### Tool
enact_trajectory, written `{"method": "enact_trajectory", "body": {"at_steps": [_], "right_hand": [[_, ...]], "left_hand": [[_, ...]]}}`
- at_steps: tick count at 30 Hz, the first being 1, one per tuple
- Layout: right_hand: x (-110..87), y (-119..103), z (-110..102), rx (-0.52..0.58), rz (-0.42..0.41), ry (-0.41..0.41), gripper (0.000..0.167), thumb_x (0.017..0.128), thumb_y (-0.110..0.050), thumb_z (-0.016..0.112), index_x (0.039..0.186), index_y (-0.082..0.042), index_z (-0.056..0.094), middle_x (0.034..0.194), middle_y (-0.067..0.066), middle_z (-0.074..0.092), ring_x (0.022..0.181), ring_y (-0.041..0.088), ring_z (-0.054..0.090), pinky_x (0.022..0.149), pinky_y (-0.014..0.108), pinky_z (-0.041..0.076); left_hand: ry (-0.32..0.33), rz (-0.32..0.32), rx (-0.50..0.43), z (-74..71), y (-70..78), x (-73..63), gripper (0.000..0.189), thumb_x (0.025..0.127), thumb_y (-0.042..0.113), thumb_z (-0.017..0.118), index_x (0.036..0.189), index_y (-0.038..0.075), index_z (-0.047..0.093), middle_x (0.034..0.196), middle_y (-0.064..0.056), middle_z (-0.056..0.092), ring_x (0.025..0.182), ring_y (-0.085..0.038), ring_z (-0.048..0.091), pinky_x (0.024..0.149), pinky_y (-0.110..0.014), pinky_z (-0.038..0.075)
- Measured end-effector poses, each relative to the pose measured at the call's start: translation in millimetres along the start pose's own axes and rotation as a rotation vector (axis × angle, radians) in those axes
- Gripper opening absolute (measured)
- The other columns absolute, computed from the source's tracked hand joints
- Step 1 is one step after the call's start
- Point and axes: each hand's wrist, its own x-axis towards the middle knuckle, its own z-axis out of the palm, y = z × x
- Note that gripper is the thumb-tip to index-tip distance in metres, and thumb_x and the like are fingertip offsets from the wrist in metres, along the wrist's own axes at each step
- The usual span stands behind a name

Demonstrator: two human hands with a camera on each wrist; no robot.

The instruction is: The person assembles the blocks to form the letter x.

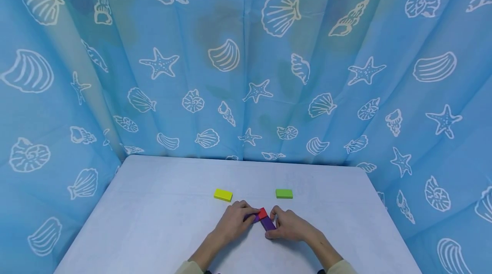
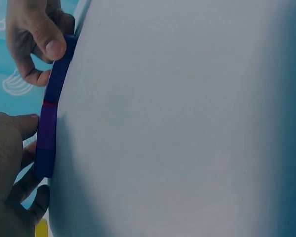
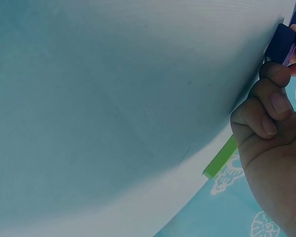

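Note:
Two purple blocks meet in a corner on the white table, with a small red block [image 1: 262, 212] at their meeting point. My left hand [image 1: 235, 220] pinches the left purple block [image 2: 47, 127] between thumb and fingers, hiding much of it in the head view. On the other side, my right hand [image 1: 290, 225] holds the right purple block [image 1: 267, 223] with thumb at its near end and index finger bent beside the far part. In the right wrist view the remaining fingers of that hand curl into the palm, and the block's dark end [image 3: 281, 42] shows past them.
Beyond my left hand lies a yellow block [image 1: 223, 195], and beyond the right one a green block [image 1: 284, 193]. The white table [image 1: 161, 214] is enclosed at the back and sides by a blue curtain [image 1: 246, 73] printed with shells and starfish.

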Motion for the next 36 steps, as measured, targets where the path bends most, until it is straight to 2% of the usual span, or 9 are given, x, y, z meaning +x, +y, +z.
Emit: {"method": "enact_trajectory", "body": {"at_steps": [6, 19, 27, 36], "right_hand": [[0.4, 0, 0, 0.001, -0.026, 0.007, 0.048, 0.081, -0.044, 0.083, 0.108, -0.017, 0.054, 0.074, 0.001, 0.057, 0.065, 0.014, 0.051, 0.056, 0.030, 0.037], [0.0, 0, 0, 0.011, -0.006, 0.007, 0.048, 0.081, -0.043, 0.083, 0.109, -0.017, 0.054, 0.073, 0.001, 0.057, 0.063, 0.014, 0.051, 0.055, 0.030, 0.037], [1.9, 2, 0, 0.005, 0.002, 0.004, 0.048, 0.081, -0.044, 0.082, 0.110, -0.018, 0.054, 0.075, 0.001, 0.057, 0.065, 0.015, 0.052, 0.056, 0.030, 0.038], [1.6, 1, -1, 0.004, 0.022, -0.007, 0.054, 0.082, -0.045, 0.081, 0.119, -0.018, 0.054, 0.078, 0.002, 0.058, 0.068, 0.016, 0.053, 0.059, 0.032, 0.039]], "left_hand": [[0.022, -0.004, 0.002, 2.9, 1.4, -1.0, 0.029, 0.097, 0.030, 0.068, 0.126, 0.030, 0.071, 0.103, 0.010, 0.065, 0.092, -0.007, 0.054, 0.081, -0.027, 0.046], [0.089, -0.028, 0.058, 7.5, 8.2, -4.6, 0.027, 0.098, 0.033, 0.067, 0.123, 0.029, 0.073, 0.101, 0.009, 0.066, 0.089, -0.007, 0.055, 0.078, -0.030, 0.045], [0.085, -0.074, 0.068, 9.9, 9.4, -5.2, 0.028, 0.097, 0.036, 0.067, 0.124, 0.030, 0.072, 0.104, 0.010, 0.066, 0.092, -0.009, 0.057, 0.081, -0.034, 0.047], [0.086, -0.102, 0.052, 14.7, 8.6, -4.5, 0.026, 0.097, 0.037, 0.067, 0.122, 0.030, 0.073, 0.104, 0.010, 0.066, 0.093, -0.009, 0.056, 0.078, -0.033, 0.044]]}}
